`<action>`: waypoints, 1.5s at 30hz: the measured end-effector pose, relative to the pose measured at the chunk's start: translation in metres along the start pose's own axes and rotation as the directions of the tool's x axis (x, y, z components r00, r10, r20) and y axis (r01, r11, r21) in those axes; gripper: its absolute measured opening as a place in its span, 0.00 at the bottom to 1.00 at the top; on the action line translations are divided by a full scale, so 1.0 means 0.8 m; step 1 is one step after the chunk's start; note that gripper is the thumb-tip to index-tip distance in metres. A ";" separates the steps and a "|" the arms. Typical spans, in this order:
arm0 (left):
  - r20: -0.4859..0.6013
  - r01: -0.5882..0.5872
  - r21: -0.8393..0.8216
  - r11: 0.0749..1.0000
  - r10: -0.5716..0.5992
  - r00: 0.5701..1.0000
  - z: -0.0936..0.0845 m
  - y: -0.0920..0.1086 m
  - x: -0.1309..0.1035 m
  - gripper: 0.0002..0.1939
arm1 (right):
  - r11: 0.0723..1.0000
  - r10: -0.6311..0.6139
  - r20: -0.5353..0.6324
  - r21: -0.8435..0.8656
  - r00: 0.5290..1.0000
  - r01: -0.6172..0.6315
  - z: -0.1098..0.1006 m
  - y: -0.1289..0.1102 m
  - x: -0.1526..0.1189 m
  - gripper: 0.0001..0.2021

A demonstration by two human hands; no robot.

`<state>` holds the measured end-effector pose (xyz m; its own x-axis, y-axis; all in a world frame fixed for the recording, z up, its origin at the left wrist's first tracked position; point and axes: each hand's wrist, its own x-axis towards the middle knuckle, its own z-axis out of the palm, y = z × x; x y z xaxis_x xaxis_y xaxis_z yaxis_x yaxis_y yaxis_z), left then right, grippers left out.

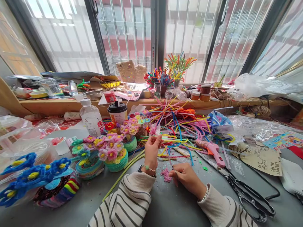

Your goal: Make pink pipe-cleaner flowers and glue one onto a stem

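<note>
My left hand [152, 153] is raised over the table with thumb and fingertips pinched together; what they hold, if anything, is too small to make out. To its right, my right hand [187, 178] is closed around a small pair of scissors [170, 160], the thin blades pointing up and away. Beneath the hands lies a little heap of pink fluff [166, 174], with fine specks scattered about it. Behind them spreads a tangle of coloured pipe cleaners [180, 121]. Pink pipe-cleaner flowers [111, 146] in a green pot stand left of my left hand.
A pink glue gun [213, 153] and large black-handled scissors [248, 192] lie to the right. Blue flowers [33, 175], a water bottle [90, 118] and a lidded cup [117, 113] stand left. Paint jars [204, 91] line the wooden sill.
</note>
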<state>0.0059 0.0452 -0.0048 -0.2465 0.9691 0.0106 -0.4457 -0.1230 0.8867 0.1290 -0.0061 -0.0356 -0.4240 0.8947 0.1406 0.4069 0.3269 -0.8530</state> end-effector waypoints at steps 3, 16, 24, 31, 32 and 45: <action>-0.004 -0.002 -0.007 1.000 0.002 1.000 0.000 0.001 -0.001 0.14 | 1.000 -0.008 0.007 0.011 1.000 0.008 -0.001 0.000 0.000 0.32; 0.070 -0.030 0.013 0.999 0.029 0.997 0.001 0.001 -0.003 0.12 | 0.991 -0.122 0.080 0.057 0.989 0.117 -0.002 0.001 -0.003 0.32; 0.081 -0.043 0.061 0.997 0.038 0.996 -0.004 0.002 -0.002 0.14 | 0.997 0.055 -0.105 -0.047 0.993 -0.061 -0.019 0.001 -0.001 0.29; 0.110 0.042 0.097 0.994 -0.053 0.992 -0.005 0.000 0.004 0.14 | 0.917 0.108 -0.250 -0.350 0.962 -0.193 -0.040 0.017 0.001 0.18; 0.118 0.051 0.099 0.994 -0.063 0.991 -0.005 0.000 0.004 0.14 | 0.919 0.140 -0.233 -0.331 0.962 -0.214 -0.041 0.018 0.001 0.16; 0.134 0.096 0.115 0.989 -0.111 0.985 -0.004 0.000 0.006 0.14 | 0.830 0.217 -0.291 -0.447 0.932 -0.333 -0.065 0.000 -0.011 0.09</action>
<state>0.0021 0.0489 -0.0058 -0.0780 0.9966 -0.0266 -0.3649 -0.0037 0.9310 0.1751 0.0018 -0.0106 -0.0711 0.9932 0.0921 0.8405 0.1094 -0.5307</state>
